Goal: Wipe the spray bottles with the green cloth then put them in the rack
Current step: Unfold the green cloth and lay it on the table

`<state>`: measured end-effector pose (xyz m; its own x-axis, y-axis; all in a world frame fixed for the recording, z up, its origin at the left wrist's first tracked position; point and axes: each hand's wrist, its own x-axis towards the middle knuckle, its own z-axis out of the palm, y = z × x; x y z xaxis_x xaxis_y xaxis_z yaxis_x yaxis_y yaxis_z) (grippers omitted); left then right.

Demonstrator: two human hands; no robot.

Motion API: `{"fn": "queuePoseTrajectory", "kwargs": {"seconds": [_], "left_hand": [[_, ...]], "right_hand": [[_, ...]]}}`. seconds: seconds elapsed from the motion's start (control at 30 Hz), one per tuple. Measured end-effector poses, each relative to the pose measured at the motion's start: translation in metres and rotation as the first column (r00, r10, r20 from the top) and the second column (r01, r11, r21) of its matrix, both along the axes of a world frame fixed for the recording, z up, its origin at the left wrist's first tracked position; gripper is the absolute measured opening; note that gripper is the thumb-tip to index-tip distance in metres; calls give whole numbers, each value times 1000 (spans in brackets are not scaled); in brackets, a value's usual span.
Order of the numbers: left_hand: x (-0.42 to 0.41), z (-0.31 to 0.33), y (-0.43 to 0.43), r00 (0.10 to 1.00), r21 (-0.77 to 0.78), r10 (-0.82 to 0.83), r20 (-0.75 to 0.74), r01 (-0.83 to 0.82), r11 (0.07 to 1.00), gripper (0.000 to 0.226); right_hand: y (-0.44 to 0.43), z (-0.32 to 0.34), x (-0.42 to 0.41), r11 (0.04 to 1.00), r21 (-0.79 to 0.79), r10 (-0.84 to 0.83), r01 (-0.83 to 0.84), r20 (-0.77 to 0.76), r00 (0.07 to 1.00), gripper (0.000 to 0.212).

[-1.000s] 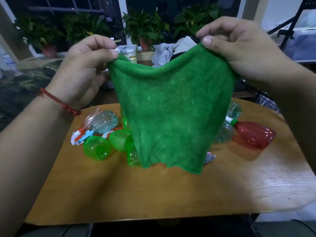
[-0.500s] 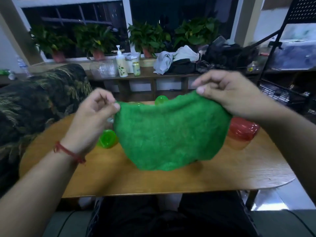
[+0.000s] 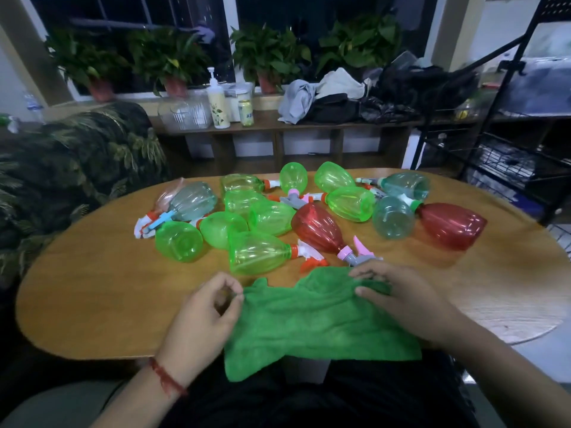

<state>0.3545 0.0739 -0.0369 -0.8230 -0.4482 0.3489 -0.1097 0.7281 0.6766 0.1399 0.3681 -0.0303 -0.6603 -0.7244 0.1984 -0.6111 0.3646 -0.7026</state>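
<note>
Green cloth (image 3: 318,319) lies spread over the near edge of the wooden table (image 3: 92,288), at 6 o'clock in the head view, its lower part hanging off the edge over the person's lap. The left hand (image 3: 204,316), with a red cord (image 3: 165,378) round its wrist, has its fingers curled and pinches the cloth's edge at 9 o'clock. The right hand (image 3: 404,304) rests on the cloth's corner at 2 o'clock and holds a fold of it between thumb and fingers. The spray bottles (image 3: 256,253) lie on their sides in a loose heap at the table's middle, at 12 o'clock from the cloth, mostly green, some pale blue, two red. One red bottle (image 3: 318,227) points its pink nozzle at the right hand's fingertips, just beside them. The black wire rack (image 3: 506,143) stands off the table at 2 o'clock.
</note>
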Motion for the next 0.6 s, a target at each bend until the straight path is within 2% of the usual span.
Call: {"fn": "queuePoseTrajectory", "kwargs": {"seconds": [0.03,0.1,0.2,0.27,0.3,0.37,0.4,0.47,0.6], "left_hand": [[-1,-1,0,1000,-107,6,-5,-6,994,24],[1,4,4,999,-181,5,-41,-12,983,27],[-2,5,7,985,-124,40,-167,-61,990,25],[-7,4,6,987,-95,50,-150,-65,993,19],[-9,2,7,997,-77,45,-67,-50,996,18],[-13,-3,9,992,-90,44,116,-33,995,27],[-14,-6,9,987,-96,54,152,-40,995,30],[-17,-10,9,988,-45,55,142,-49,998,32],[-18,-10,8,997,144,52,51,-59,988,32]], "right_hand": [[-1,-7,-2,1000,-10,-12,12,-29,1000,35],[-1,-8,0,998,-51,-53,49,-93,994,41],[-2,2,3,977,-194,-110,87,-107,988,34],[-4,8,2,966,-234,-146,112,-130,981,31],[-5,7,1,973,-200,-145,115,-143,979,33],[-8,4,0,994,-17,-110,109,-182,977,40],[-10,-2,1,991,78,-92,112,-223,971,43],[-11,-11,5,979,144,-101,148,-291,951,43],[-10,-18,9,979,95,-139,180,-333,933,40]]}}
